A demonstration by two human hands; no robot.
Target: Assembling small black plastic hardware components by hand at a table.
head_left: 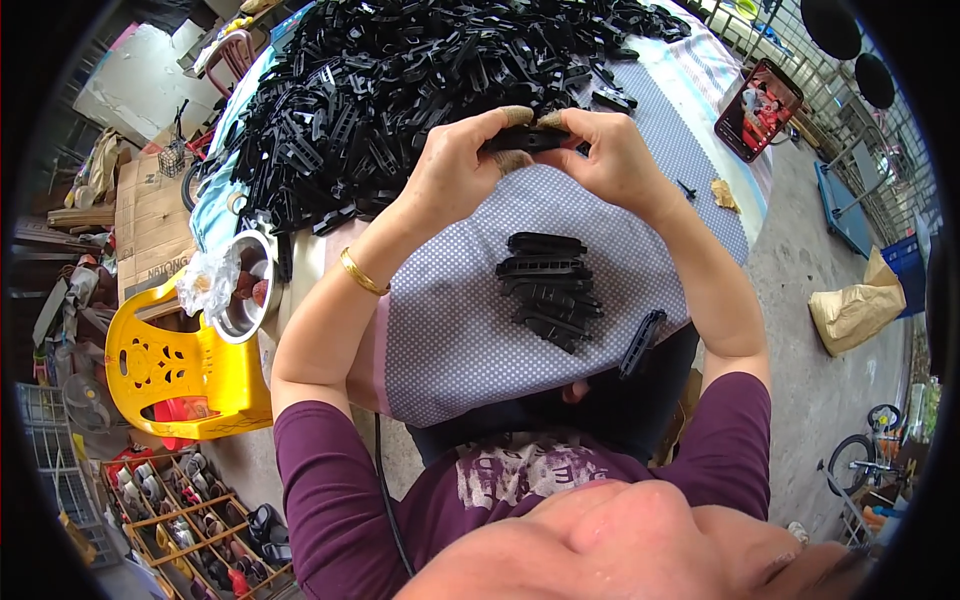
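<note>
Here the black clip (527,139) lies crosswise between both hands, long axis left to right. Left fingers (512,117) clamp its left end, right fingers (556,120) its right; a stack (548,290) lies below, nearer the body.

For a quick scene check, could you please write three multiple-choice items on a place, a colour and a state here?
1. Where does the small stack of black plastic parts lie?
A. on the dotted cloth
B. on the yellow chair
C. on the floor

2. What colour is the bangle on the left wrist?
A. silver
B. gold
C. red

3. How is the black part held?
A. by the left hand alone
B. by the left hand and right hand together
C. it lies loose

Key: 1 A, it rests on the cloth; 2 B, it shines gold; 3 B, fingers of both hands pinch it.
</note>
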